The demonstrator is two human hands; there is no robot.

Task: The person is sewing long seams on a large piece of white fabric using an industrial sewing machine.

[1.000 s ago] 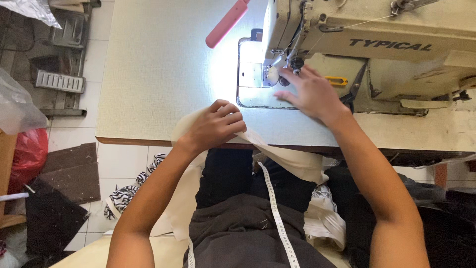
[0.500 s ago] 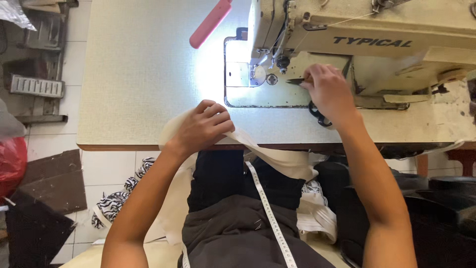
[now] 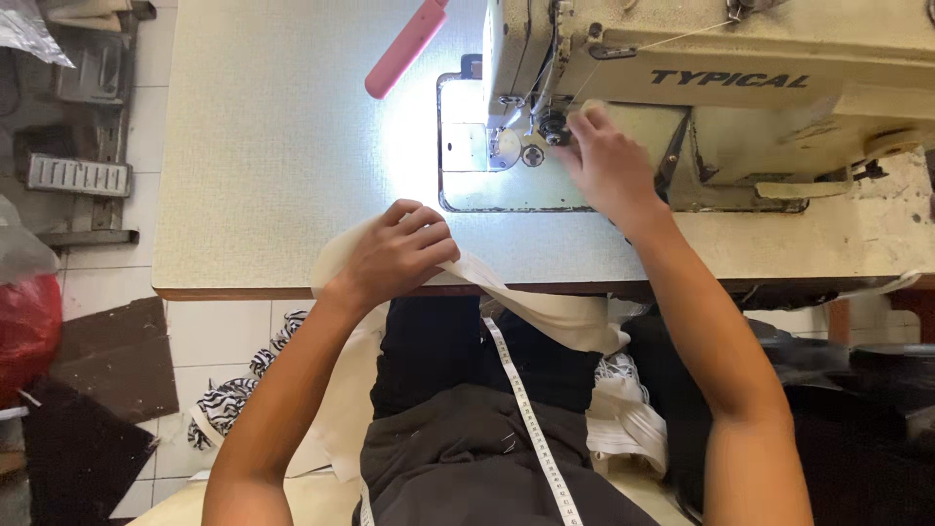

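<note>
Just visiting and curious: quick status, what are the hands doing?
Left hand closed on cream fabric at table edge. Right hand at the sewing machine needle area, fingertips hidden. Pink tool lies apart.

We see our left hand [image 3: 404, 253] closed on a cream fabric strip [image 3: 545, 312] at the near edge of the surface [image 3: 273, 166], well left of the sewing machine [image 3: 721, 97]. Our right hand [image 3: 606, 166] rests against the sewing machine beside its needle area, fingers spread. A pink tool [image 3: 406, 47] lies left of the sewing machine. A measuring tape [image 3: 531, 419] hangs below the fabric strip.
</note>
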